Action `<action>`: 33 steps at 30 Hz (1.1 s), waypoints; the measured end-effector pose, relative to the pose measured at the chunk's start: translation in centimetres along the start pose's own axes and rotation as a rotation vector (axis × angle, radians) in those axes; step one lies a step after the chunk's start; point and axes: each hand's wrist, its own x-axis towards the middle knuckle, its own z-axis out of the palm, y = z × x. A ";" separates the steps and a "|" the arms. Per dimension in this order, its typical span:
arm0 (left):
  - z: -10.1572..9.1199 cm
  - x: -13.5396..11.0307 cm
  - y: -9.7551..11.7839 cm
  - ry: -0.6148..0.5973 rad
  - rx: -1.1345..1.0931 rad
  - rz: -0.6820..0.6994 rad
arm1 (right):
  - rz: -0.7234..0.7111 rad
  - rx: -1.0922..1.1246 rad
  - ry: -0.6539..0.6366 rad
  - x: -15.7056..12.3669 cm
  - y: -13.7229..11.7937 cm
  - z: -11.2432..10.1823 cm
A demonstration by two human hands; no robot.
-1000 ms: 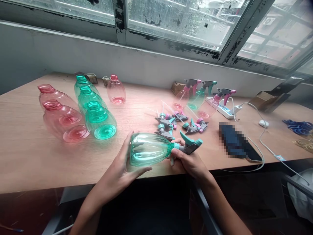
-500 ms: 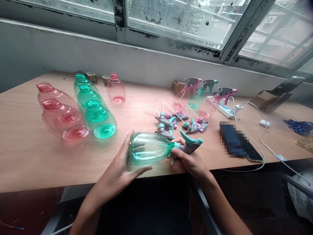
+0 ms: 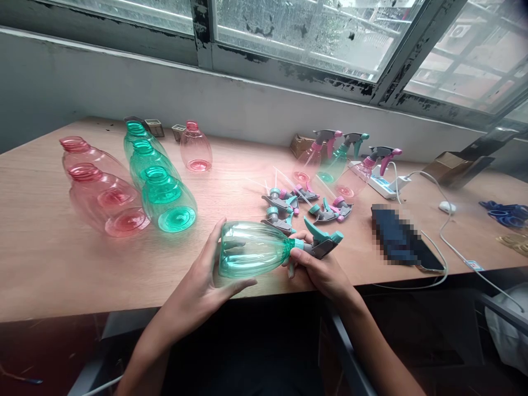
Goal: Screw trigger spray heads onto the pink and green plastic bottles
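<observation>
A green see-through spray bottle (image 3: 253, 250) lies sideways in the air above the table's front edge, its base to the left. My left hand (image 3: 210, 275) wraps round the base end, thumb below and fingers behind. At the neck, my right hand (image 3: 319, 269) pinches the turquoise collar (image 3: 297, 245). The grey and turquoise trigger head (image 3: 324, 240) sits on the neck and points right. Just beyond the bottle lie several loose trigger heads (image 3: 282, 203), pink-grey and turquoise-grey, with thin clear tubes.
Open-necked bottles stand at the left, pink (image 3: 103, 201) and green (image 3: 169, 201), with another pink bottle (image 3: 196, 147) farther back. Bottles with trigger heads (image 3: 355, 176) stand at the back right, near a power strip (image 3: 381, 184). A dark phone (image 3: 406, 239) and white cable (image 3: 439, 231) lie right.
Both hands and the spray bottle stay almost exactly where they were. The view has shifted very slightly; nothing was taken hold of or let go.
</observation>
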 end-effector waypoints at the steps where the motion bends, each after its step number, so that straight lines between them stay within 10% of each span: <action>1: 0.0 0.0 0.1 -0.002 -0.003 -0.003 | 0.003 -0.001 0.001 0.0 0.0 0.0; 33: 0.1 0.1 -0.2 -0.014 -0.060 -0.014 | 0.034 -0.007 0.001 0.0 -0.1 -0.2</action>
